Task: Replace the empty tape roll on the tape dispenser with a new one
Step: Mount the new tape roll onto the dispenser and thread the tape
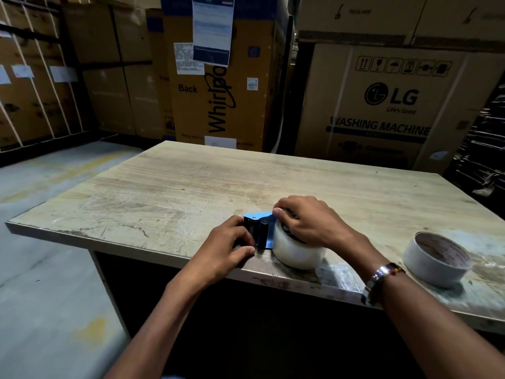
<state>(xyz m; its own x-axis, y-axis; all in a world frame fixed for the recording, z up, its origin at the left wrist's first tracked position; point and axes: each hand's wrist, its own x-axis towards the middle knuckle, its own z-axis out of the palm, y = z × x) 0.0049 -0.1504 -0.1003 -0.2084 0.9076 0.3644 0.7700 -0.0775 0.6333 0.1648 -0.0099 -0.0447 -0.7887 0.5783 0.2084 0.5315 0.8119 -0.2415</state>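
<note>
A blue tape dispenser [262,228] with a black roller lies near the front edge of the wooden table [177,187]. A full roll of clear tape [296,251] sits on it at its right side. My left hand [232,247] grips the dispenser's left end around the black roller part. My right hand [306,220] rests on top of the clear roll, fingers pressed over its core and against the blue plate. An empty white roll core [437,258] with a reddish printed inside lies flat on the table to the right, apart from both hands.
Large cardboard appliance boxes [382,105] stand behind the table, and more cartons [35,86] line the left wall. Grey concrete floor [49,269] lies to the left. A patch of clear film is stuck on the table's front edge [338,272].
</note>
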